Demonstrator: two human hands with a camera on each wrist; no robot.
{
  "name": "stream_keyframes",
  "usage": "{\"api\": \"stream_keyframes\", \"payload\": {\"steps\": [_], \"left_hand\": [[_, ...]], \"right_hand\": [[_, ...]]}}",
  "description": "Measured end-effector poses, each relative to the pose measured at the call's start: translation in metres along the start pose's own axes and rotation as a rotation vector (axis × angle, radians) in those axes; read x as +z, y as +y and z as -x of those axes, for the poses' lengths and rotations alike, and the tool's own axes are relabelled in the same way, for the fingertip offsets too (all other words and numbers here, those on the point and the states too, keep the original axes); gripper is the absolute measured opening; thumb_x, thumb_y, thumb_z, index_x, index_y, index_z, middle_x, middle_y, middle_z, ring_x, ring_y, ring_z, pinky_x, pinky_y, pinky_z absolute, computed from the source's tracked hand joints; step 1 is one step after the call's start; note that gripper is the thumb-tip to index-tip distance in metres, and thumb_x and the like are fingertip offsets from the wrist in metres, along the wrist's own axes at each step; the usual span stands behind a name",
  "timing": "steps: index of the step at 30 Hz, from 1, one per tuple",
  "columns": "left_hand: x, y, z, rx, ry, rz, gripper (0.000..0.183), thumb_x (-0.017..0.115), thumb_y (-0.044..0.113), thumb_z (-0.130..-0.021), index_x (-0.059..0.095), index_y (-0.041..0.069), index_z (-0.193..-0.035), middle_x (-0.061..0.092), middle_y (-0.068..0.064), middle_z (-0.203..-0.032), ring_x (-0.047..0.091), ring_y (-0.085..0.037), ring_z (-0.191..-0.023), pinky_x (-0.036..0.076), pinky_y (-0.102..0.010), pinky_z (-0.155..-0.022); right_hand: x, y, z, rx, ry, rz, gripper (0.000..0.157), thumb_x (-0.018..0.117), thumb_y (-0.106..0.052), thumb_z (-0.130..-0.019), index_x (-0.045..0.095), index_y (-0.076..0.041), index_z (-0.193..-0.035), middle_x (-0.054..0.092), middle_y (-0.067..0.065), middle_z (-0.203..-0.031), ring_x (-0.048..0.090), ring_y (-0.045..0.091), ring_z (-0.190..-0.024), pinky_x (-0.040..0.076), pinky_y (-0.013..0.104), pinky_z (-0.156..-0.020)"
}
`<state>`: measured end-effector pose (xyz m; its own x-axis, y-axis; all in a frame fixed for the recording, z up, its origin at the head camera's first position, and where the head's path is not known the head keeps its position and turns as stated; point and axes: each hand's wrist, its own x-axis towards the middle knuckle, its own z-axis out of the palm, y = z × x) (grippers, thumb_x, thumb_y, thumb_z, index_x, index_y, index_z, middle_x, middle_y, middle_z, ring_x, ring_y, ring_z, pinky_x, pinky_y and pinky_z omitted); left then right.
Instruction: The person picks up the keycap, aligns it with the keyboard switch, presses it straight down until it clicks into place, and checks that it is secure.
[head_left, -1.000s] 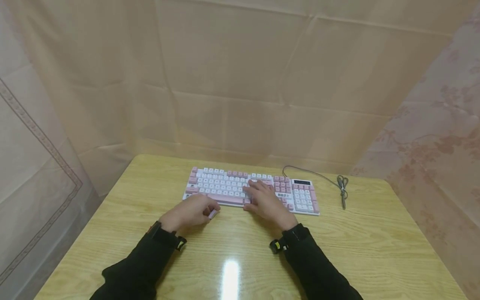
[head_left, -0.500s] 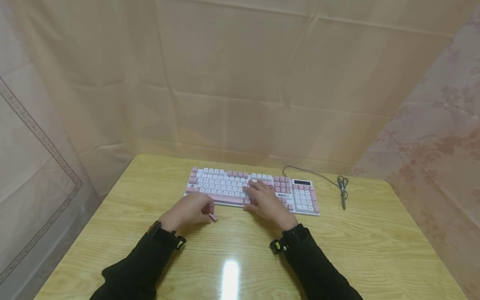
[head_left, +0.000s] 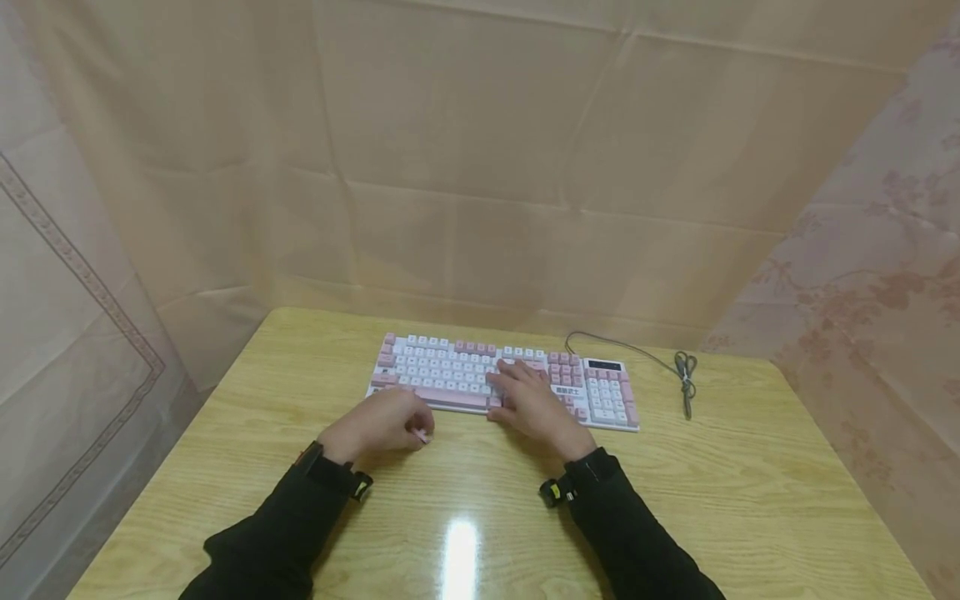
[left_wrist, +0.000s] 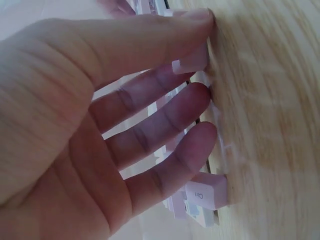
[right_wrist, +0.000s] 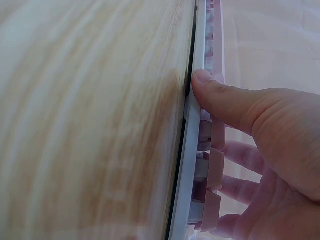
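Observation:
A white and pink keyboard (head_left: 442, 371) lies at the back middle of the table. Just in front of its left part, my left hand (head_left: 382, 421) pinches a loose pink keycap (left_wrist: 192, 61) between thumb and forefinger. The other left fingers are lightly bent near the keyboard's front edge, beside a pink Ctrl key (left_wrist: 207, 191). My right hand (head_left: 531, 406) rests on the keyboard right of the space bar (head_left: 453, 398), its fingers spread over the keys. In the right wrist view its thumb (right_wrist: 225, 97) presses at the keyboard's front edge.
A grey cable (head_left: 630, 344) runs from the keyboard's back to a tied bundle (head_left: 686, 375) at the right. The wooden table (head_left: 712, 492) meets a beige cloth (head_left: 480, 167) behind and patterned cloths at both sides.
My left fingers have turned the keycap and drawn it slightly left, so less of it shows between them. The right hand and keyboard have stayed in place.

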<state>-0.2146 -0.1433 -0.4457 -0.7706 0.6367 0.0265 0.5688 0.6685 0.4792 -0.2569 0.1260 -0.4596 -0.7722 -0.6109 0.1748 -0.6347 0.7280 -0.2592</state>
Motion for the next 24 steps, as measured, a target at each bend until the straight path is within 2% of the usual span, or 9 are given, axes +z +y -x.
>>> {"api": "stream_keyframes", "payload": {"steps": [6,13,18,24], "left_hand": [[0.0009,-0.0013,0.0000,0.003,-0.018,-0.006,0.006,0.069,0.018,-0.085,0.073,0.016,-0.088,0.065,0.010,-0.078,0.056,-0.007,-0.070,0.050,-0.029,-0.069],[-0.0006,0.0018,0.0019,-0.045,0.046,0.023,0.018,0.065,0.023,-0.089,0.067,0.011,-0.103,0.068,0.002,-0.090,0.061,-0.008,-0.081,0.051,-0.032,-0.075],[-0.0007,-0.0005,0.0010,-0.017,0.071,-0.013,0.007,0.064,0.019,-0.089,0.069,0.014,-0.090,0.065,0.004,-0.082,0.056,-0.008,-0.071,0.050,-0.030,-0.068],[-0.0009,-0.0028,0.0005,0.020,0.074,-0.043,0.010,0.064,0.017,-0.089,0.073,0.015,-0.086,0.065,0.008,-0.074,0.051,-0.006,-0.060,0.046,-0.028,-0.059]], "right_hand": [[0.0003,0.0003,-0.0001,-0.001,-0.003,-0.001,0.061,0.068,-0.034,-0.084,0.049,-0.009,-0.137,0.037,0.019,-0.147,0.025,0.042,-0.135,0.016,0.061,-0.105],[-0.0002,0.0005,-0.0009,0.007,-0.010,0.002,0.062,0.067,-0.036,-0.084,0.048,-0.010,-0.138,0.036,0.018,-0.148,0.025,0.041,-0.136,0.018,0.060,-0.105],[-0.0014,-0.0004,-0.0006,0.008,-0.012,-0.016,0.060,0.067,-0.034,-0.085,0.050,-0.010,-0.137,0.037,0.018,-0.147,0.025,0.041,-0.136,0.017,0.061,-0.105],[-0.0015,-0.0008,0.0006,0.021,-0.027,-0.031,0.058,0.065,-0.034,-0.087,0.050,-0.011,-0.137,0.037,0.017,-0.148,0.024,0.039,-0.137,0.016,0.059,-0.106]]}}
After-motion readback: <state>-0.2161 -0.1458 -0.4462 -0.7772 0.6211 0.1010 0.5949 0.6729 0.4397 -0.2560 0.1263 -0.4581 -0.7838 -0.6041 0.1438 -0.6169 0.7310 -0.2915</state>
